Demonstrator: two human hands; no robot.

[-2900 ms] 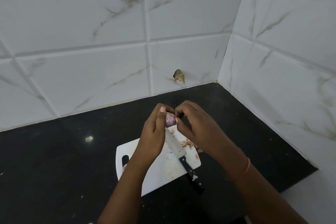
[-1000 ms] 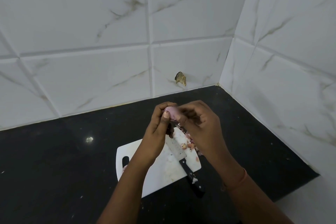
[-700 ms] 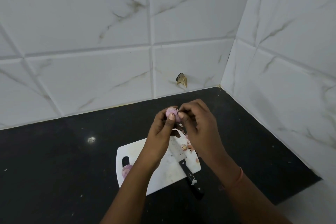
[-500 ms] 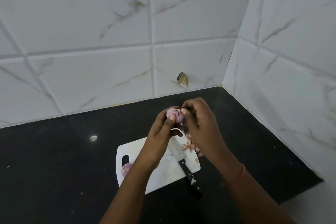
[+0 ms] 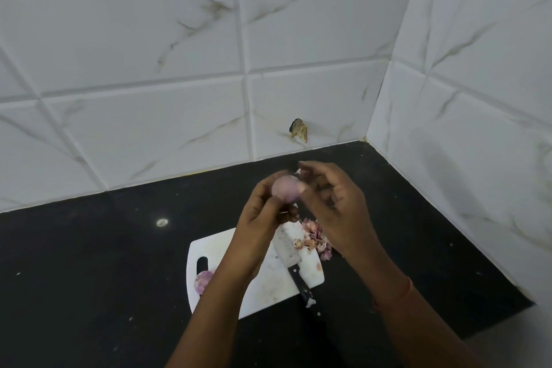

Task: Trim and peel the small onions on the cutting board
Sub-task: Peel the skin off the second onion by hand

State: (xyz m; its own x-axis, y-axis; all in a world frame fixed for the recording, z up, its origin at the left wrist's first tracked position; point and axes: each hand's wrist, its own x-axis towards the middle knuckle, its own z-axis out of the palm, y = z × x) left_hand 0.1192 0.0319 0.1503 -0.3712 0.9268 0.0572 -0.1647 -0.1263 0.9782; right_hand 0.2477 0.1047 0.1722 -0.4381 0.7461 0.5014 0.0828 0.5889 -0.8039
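Observation:
My left hand (image 5: 259,212) grips a small pale pink onion (image 5: 286,187) in its fingertips, held above the far end of the white cutting board (image 5: 268,281). My right hand (image 5: 334,206) is at the onion's right side, its thumb against the bulb and its fingers pinching a small white scrap of skin (image 5: 298,171) just above it. The right hand is blurred. A second small onion (image 5: 202,279) lies at the board's left edge beside the handle slot. A black-handled knife (image 5: 294,266) lies across the board, handle toward me. Pink peelings (image 5: 315,237) are heaped at the board's far right corner.
The board sits on a black countertop (image 5: 89,263) in a corner of white marble-patterned tiled walls (image 5: 149,69). A chipped hole (image 5: 298,129) marks the back wall low down. The right wall stands close beside my right arm. Small crumbs dot the counter.
The onion has turned in my left hand and shows more bare pink surface. My right hand has pulled a scrap of skin up and away from it.

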